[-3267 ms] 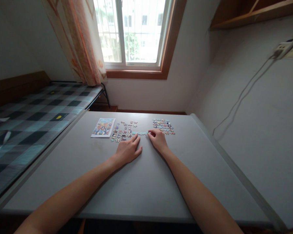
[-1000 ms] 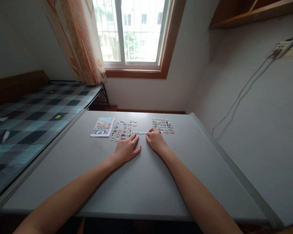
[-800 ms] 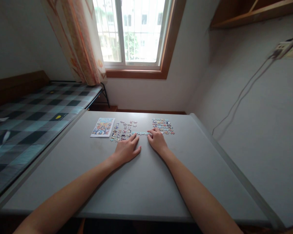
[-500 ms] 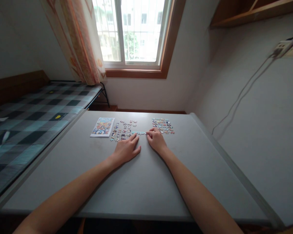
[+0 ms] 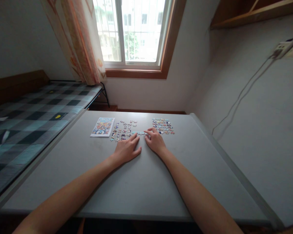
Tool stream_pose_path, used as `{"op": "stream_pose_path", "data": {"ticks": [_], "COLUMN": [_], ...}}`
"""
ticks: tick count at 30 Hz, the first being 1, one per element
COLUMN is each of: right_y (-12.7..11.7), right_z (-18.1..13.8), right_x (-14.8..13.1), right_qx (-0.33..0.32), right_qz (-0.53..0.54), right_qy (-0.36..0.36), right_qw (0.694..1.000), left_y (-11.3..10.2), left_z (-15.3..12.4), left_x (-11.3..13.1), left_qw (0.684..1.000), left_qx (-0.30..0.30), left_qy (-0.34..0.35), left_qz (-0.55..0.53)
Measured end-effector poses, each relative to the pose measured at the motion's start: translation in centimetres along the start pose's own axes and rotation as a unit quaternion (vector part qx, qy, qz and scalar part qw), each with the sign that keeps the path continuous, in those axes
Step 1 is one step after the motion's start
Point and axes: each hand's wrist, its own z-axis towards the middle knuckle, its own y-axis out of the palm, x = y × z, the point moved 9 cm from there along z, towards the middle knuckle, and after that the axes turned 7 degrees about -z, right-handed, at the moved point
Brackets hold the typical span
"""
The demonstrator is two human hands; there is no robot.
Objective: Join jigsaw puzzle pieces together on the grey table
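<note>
On the tabletop lies a short row of joined light-blue jigsaw puzzle pieces (image 5: pixel 141 133). My left hand (image 5: pixel 127 149) rests flat with its fingers spread, the fingertips touching the left part of that row. At the right end, my right hand (image 5: pixel 155 140) has its index fingertip on the row, while the thumb sits lower and apart from it. The fingers partly cover the end piece. Loose puzzle pieces (image 5: pixel 120 131) are scattered just beyond my left hand, and another group of loose pieces (image 5: pixel 163 125) lies beyond my right hand.
A printed picture sheet (image 5: pixel 102 127) lies left of the pieces on the grey table (image 5: pixel 141 185). A bed with a checked cover (image 5: pixel 39 120) stands along the left side. The wall (image 5: pixel 263 123) runs along the right, with a cable hanging from a socket.
My right hand has shifted slightly left along the row, and its index finger and thumb have moved apart from a pinch. My left hand has stayed almost still.
</note>
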Motion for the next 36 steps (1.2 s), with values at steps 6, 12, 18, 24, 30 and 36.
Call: {"op": "stream_pose_path", "data": {"ticks": [6,12,18,24,30,36], "right_y": [0.4,0.6,-0.6,-0.8,-0.4,-0.4], "right_z": [-0.2,-0.1,0.4,0.4,0.4,0.4], "right_x": [-1.4,-1.1,0.9,2.5,2.2,2.0], "right_qx": [-0.034,-0.040,0.035,0.041,0.022,0.022], "right_qz": [0.023,0.036,0.066,0.073,0.056,0.060], "right_qy": [-0.064,-0.050,0.010,0.067,0.067,0.059], "right_qw": [0.997,0.997,0.997,0.994,0.996,0.996], "left_y": [-0.2,-0.2,-0.1,-0.1,0.0,-0.1], "left_z": [0.1,0.1,0.1,0.1,0.0,0.0], "left_x": [0.0,0.0,0.0,-0.1,-0.1,0.0], "left_qw": [1.000,1.000,1.000,1.000,1.000,1.000], "left_qx": [-0.005,-0.008,-0.015,-0.009,-0.009,-0.011], "left_qy": [0.002,0.002,-0.010,-0.014,-0.008,-0.008], "left_qz": [-0.018,-0.021,-0.016,-0.009,-0.015,-0.014]}}
